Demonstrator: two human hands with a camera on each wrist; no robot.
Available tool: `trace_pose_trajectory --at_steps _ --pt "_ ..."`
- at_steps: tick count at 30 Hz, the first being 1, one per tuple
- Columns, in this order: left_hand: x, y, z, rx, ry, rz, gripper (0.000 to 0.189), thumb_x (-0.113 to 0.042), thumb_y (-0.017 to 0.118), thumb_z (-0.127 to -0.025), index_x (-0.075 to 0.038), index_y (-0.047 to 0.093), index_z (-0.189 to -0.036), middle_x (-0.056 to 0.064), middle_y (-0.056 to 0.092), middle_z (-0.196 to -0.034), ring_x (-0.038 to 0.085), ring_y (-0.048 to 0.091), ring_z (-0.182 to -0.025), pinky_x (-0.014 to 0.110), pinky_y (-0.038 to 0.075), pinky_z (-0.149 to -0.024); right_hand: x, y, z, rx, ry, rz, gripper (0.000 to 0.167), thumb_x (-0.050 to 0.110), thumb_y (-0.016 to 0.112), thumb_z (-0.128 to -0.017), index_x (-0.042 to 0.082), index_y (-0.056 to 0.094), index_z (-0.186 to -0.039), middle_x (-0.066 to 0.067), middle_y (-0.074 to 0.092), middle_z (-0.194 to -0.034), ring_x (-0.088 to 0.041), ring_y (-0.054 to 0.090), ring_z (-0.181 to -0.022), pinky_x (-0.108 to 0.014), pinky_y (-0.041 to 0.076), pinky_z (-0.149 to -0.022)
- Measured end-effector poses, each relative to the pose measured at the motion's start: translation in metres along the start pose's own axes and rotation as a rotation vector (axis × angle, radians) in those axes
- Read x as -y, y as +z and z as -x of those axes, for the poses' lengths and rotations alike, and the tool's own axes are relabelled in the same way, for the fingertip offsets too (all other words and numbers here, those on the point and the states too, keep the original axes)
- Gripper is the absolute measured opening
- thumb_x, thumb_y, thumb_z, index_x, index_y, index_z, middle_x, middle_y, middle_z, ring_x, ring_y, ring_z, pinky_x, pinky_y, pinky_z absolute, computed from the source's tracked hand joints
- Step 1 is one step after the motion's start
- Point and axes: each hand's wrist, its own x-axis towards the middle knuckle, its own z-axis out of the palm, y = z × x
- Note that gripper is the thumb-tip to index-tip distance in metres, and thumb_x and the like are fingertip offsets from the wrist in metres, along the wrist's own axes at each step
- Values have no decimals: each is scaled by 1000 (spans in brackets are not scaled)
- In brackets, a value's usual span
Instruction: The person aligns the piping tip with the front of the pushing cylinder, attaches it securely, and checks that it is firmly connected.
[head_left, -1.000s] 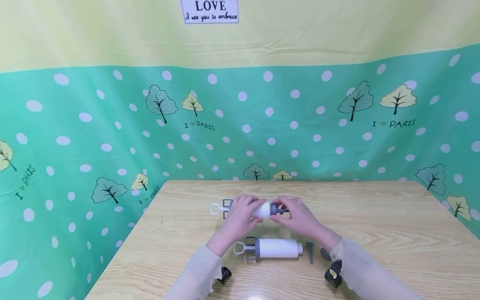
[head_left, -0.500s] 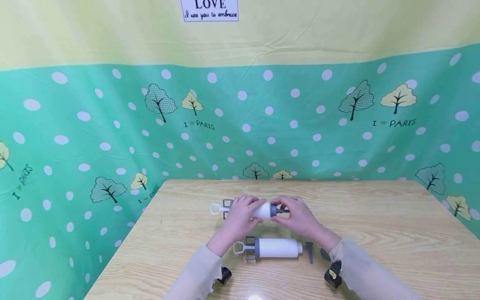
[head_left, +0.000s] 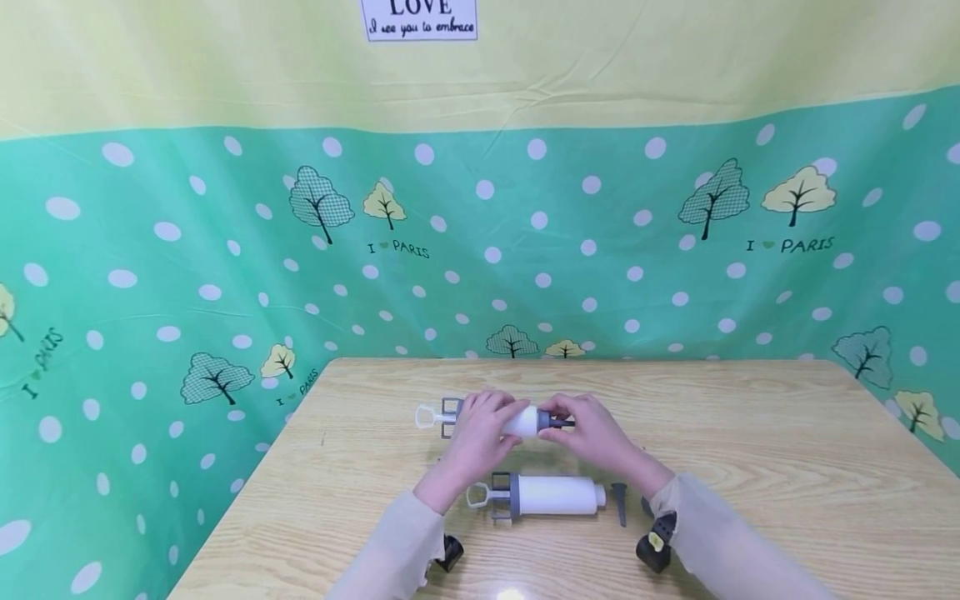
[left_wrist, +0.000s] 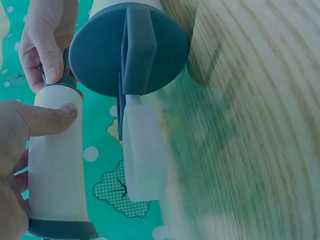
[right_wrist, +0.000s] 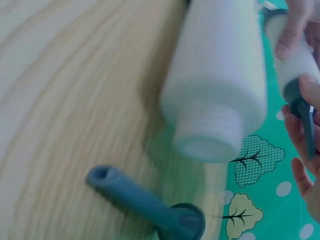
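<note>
Above the table, a large white syringe (head_left: 525, 422) with a looped white plunger handle (head_left: 430, 417) lies sideways between both hands. My left hand (head_left: 482, 435) grips its barrel, thumb along the near side. At the tip, my right hand (head_left: 592, 432) pinches the dark grey nozzle (right_wrist: 306, 125) by its collar, fingers and thumb on opposite sides. The left wrist view shows the barrel (left_wrist: 57, 165) with the left thumb across it and the right fingers at its collar end. Most of the grey rear end is hidden behind the left hand in the head view.
A second white syringe (head_left: 557, 496) lies nearer on the wooden table (head_left: 787, 467), its front neck (right_wrist: 210, 132) bare. Beside that neck lies a loose grey nozzle (head_left: 619, 504). A dark round piece (head_left: 647, 505) is partly hidden by the right wrist. A patterned cloth (head_left: 450, 192) hangs behind.
The held syringe has shifted slightly left. My right wrist has turned a little and moved left, with its fingers still on the nozzle collar. The left hand keeps its grip.
</note>
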Motion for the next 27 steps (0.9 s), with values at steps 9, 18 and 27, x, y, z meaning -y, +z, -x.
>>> trace_pose_trajectory --at_steps 9,18,27 --pt "1 -2 -1 15 -11 -13 54 -25 76 -69 -19 59 -120 -1 61 -110 17 53 -104 35 38 -92 0 0 -5 66 132 -106 33 31 71 -76 15 62 -104 3 67 -93 -10 61 -85 -28 50 -77" --pt "9 5 -2 58 -56 11 54 -25 76 -69 -17 59 -120 0 61 -111 18 53 -104 35 37 -90 3 5 -12 120 165 -10 33 31 69 -78 16 61 -107 5 65 -94 -10 60 -85 -30 50 -76" --pt "16 17 -6 139 -133 89 56 -22 76 -69 -16 58 -121 1 61 -111 18 53 -102 36 37 -90 -4 14 -19 132 186 68 35 23 70 -77 11 62 -109 -1 64 -102 -18 60 -95 -39 47 -86"
